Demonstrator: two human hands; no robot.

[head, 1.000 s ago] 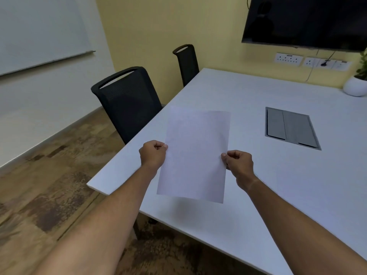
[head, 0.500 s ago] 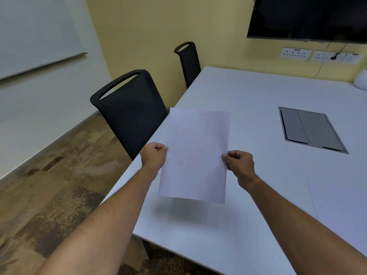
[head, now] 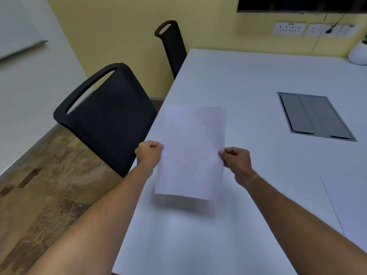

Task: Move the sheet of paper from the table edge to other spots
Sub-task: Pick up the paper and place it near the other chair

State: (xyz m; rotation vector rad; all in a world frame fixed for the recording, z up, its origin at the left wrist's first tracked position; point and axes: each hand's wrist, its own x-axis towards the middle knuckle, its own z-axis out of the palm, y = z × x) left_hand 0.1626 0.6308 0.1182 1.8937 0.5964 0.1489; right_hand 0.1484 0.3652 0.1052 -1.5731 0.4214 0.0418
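The thin white sheet of paper, pinched at nine by the left grip and three by the right grip, hangs above the white counter (light, floppy, easily creased).

White paper, white table, black chairs.

Sheet of paper above the table — chairs left.

No text, label, brand or number can be read anywhere. The sheet of paper shows a blank face, and the wall sockets are too small and blurred to show any marking.
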